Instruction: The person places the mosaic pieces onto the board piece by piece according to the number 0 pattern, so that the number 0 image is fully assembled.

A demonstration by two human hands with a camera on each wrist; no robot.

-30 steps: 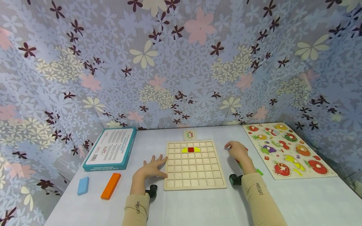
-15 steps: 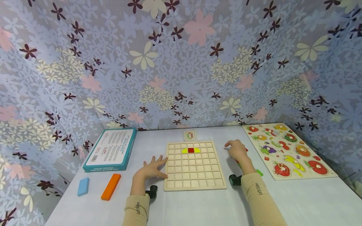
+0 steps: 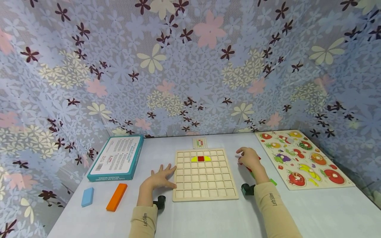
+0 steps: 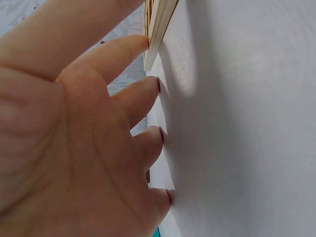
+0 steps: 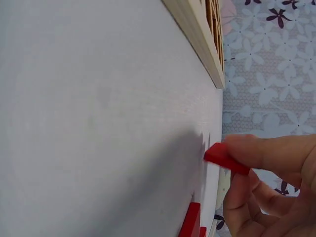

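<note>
A wooden grid board (image 3: 205, 181) lies in the middle of the table, with a red square tile (image 3: 201, 158) between two yellow tiles (image 3: 194, 159) in an upper row. My left hand (image 3: 159, 178) is spread at the board's left edge; in the left wrist view its index fingertip touches the board's side and the other fingertips rest on the table. To the right of the board, my right hand (image 3: 250, 158) pinches a red tile (image 5: 224, 158) between thumb and fingers, raised off the table. Below it lie more red tiles (image 5: 190, 222), partly hidden by the hand in the head view.
A small pattern card (image 3: 200, 142) lies behind the board. At left are a teal-edged box (image 3: 116, 155), an orange block (image 3: 116, 197) and a blue block (image 3: 87, 197). A fruit puzzle board (image 3: 303, 158) lies at right. Near the right wrist is a green tile (image 3: 273, 182).
My right hand's fingers have closed on a red tile, which now shows at the fingertips. The left hand stays at the board's edge.
</note>
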